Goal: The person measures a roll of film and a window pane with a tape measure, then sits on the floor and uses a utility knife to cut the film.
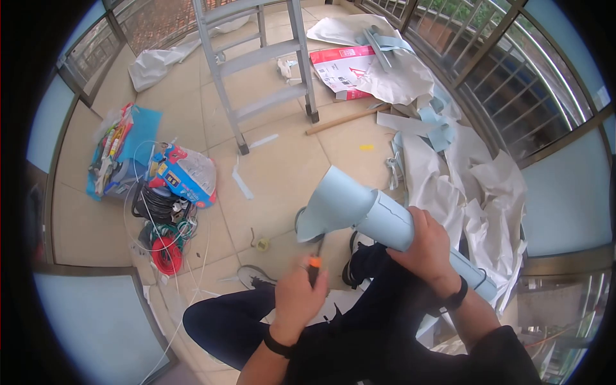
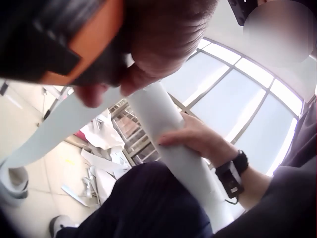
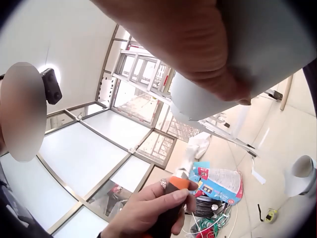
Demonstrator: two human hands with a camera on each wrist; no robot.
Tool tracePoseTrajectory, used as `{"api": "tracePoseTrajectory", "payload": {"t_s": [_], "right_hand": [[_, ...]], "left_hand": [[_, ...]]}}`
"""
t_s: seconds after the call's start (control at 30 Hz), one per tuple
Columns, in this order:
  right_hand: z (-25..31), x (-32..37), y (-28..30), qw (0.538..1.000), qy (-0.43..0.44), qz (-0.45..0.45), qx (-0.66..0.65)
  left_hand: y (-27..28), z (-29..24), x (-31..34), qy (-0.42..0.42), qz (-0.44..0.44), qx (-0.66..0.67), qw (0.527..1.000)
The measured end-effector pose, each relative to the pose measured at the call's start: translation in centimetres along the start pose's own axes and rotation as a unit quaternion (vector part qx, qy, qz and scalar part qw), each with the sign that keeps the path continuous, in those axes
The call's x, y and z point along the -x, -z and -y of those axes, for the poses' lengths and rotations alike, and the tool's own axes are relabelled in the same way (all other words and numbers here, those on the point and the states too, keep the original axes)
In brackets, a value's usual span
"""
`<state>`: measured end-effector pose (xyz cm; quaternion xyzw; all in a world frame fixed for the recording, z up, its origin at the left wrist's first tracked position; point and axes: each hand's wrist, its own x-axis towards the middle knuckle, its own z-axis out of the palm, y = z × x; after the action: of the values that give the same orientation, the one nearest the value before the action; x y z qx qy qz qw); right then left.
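Note:
A light blue-grey roll [image 1: 385, 221] lies slantwise over the person's right leg, and the right hand [image 1: 427, 247] grips it around its middle. From its upper end a loose sheet [image 1: 330, 202] hangs and curls toward the floor. The left hand [image 1: 300, 292] holds an orange and black cutter [image 1: 314, 269] just left of the roll. In the right wrist view the cutter [image 3: 179, 183] points upward in the left hand [image 3: 153, 206]. The left wrist view shows the right hand's thumb and fingers [image 2: 185, 136] around the roll [image 2: 158, 114].
A grey stepladder [image 1: 269, 51] stands ahead. Bags [image 1: 186, 176], a black cable coil and a red coil [image 1: 167, 255] lie at left. A tape measure [image 1: 262, 244] is near the feet. Crumpled white sheeting [image 1: 449, 192], a wooden stick [image 1: 346, 120] and railings [image 1: 507, 77] are at right.

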<state>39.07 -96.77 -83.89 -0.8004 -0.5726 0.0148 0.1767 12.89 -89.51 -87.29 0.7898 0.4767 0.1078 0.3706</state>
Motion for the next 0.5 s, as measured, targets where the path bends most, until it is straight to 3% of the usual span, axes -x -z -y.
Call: {"api": "tracePoseTrajectory", "payload": {"t_s": [0.03, 0.13, 0.17, 0.2, 0.27, 0.33, 0.4, 0.47, 0.5], "right_hand": [[-0.1, -0.2, 0.2, 1.0, 0.001, 0.021, -0.016], [0.0, -0.2, 0.4, 0.998, 0.006, 0.057, -0.014], [-0.1, -0.2, 0.5, 0.998, 0.008, 0.055, -0.013], [-0.1, -0.1, 0.7, 0.998, 0.012, 0.06, -0.016], [-0.6, 0.0, 1.0, 0.998, 0.016, 0.062, -0.017], [-1.2, 0.1, 1.2, 0.998, 0.016, 0.053, -0.04], [-1.3, 0.1, 1.4, 0.998, 0.013, 0.053, -0.042], [-1.3, 0.3, 1.4, 0.997, 0.012, 0.057, -0.043], [-1.1, 0.4, 1.3, 0.997, 0.018, 0.068, -0.026]], "left_hand": [[-0.2, 0.4, -1.0, -0.048, -0.137, 0.077, 0.986], [0.2, 1.9, -5.4, -0.104, -0.222, 0.133, 0.96], [1.1, 1.5, -6.6, -0.051, -0.142, 0.295, 0.944], [1.7, 1.2, -7.4, 0.006, -0.054, 0.446, 0.893], [2.4, 1.6, -8.0, 0.021, -0.006, 0.452, 0.892], [3.5, 2.5, -8.6, 0.042, 0.116, 0.374, 0.919], [4.5, 3.4, -8.9, 0.025, 0.097, 0.413, 0.905], [7.5, 1.6, -9.6, 0.002, 0.012, 0.492, 0.871], [8.8, 0.6, -10.2, 0.002, 0.01, 0.493, 0.87]]}}
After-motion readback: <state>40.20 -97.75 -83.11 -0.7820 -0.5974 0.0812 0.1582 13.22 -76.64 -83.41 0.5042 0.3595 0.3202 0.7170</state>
